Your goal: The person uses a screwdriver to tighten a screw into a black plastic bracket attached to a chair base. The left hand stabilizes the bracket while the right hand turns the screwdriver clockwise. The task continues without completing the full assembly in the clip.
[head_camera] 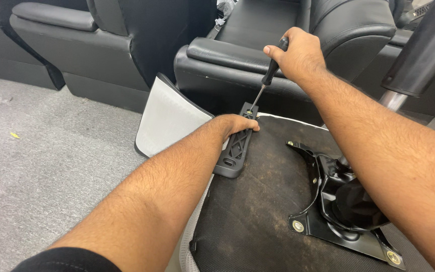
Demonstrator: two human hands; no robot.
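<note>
the right hand (298, 55) grips a screwdriver (268, 75) over the black bracket (237, 146), which the left hand (235, 123) apparently presses, fingers hidden.

Even, bright light; sharp focus.

No labels, signs or screens show anywhere in the frame. The nearest thing to packaging is a scrap of crumpled clear plastic wrap (224, 11) at the top middle of the picture, wedged between two black seats; it looks whitish and glossy. It is too small and too cut off by the frame's edge to tell whether it is a bag or loose film.
</note>
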